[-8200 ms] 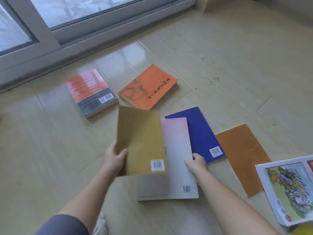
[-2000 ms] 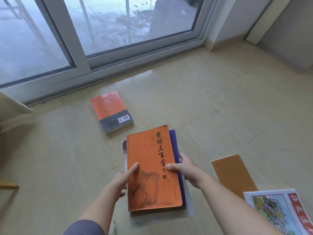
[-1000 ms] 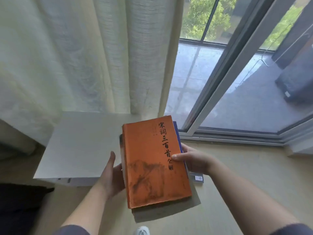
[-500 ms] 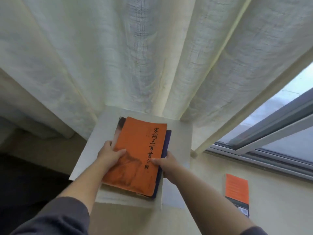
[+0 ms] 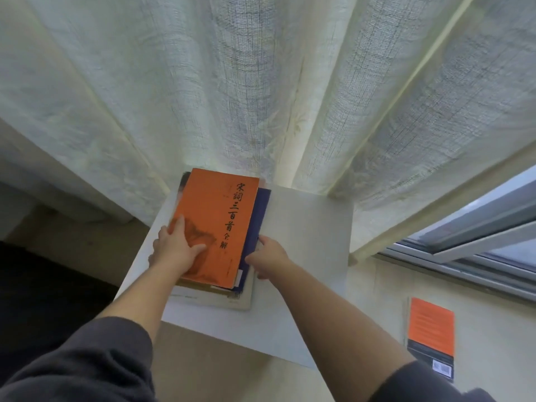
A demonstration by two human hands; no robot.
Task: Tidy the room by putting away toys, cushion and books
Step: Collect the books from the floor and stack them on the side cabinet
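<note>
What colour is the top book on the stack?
The top book is orange with black characters, clearest in the head view.

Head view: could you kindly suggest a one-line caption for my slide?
Left hand and right hand steady a stack of books topped by an orange book on a white table beside the curtain.

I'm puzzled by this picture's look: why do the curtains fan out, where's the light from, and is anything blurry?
Head view: daylight glows through the curtain, brightest in the fold above the white table; lower left corner in shadow. Head view: the wide lens splays curtain folds and window frame outward. Head view: the title on the orange book is sharp, the left hand slightly smeared.
</note>
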